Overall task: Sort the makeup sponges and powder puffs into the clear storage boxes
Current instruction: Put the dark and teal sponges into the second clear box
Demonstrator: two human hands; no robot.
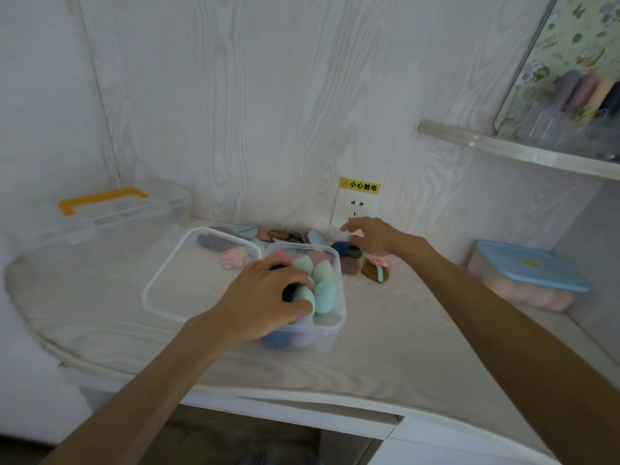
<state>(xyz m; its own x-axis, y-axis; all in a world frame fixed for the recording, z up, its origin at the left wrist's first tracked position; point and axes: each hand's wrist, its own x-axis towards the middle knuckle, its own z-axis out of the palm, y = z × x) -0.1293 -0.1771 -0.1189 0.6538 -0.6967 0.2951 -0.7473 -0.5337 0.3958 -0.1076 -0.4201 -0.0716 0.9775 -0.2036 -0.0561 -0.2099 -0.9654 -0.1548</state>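
Left hand point(265, 297): we are curling our fingers down into the small clear plastic box point(330, 333), grasping a dark sponge beside the teal egg-shaped sponges point(318, 280).
Right hand point(372, 234): we are hovering it, fingers spread and holding nothing, over the loose pile of coloured puffs point(288, 235) along the wall.
Wide clear shallow box point(157, 297): it is touching the small box's left rim.
Open room: we are seeing bare white wood-grain counter point(385, 347) toward the front edge.

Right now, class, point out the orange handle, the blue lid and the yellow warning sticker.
orange handle point(102, 198), head view, middle of the bar.
blue lid point(531, 265), head view, flat top.
yellow warning sticker point(359, 185), head view, its centre.
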